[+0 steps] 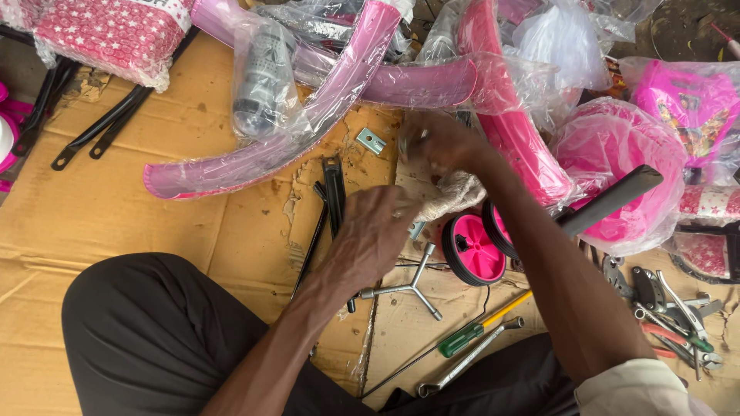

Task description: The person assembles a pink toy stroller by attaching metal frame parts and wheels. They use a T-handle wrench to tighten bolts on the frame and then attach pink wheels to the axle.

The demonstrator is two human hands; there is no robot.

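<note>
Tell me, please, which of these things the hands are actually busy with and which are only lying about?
In hand:
left hand and right hand, both on the small plastic bag

Lying about:
pink training wheel
three-way wrench
green-handled screwdriver
wrapped pink mudguard
pile of pliers
small metal bracket

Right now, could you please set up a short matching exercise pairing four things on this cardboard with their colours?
Things:
1. small wheel
2. screwdriver handle
3. three-armed wrench
4. long flat brackets

Colours:
A. green
B. black
C. pink with a black tyre
D. bare silver metal

Pairs: 1-C, 2-A, 3-D, 4-B
</note>
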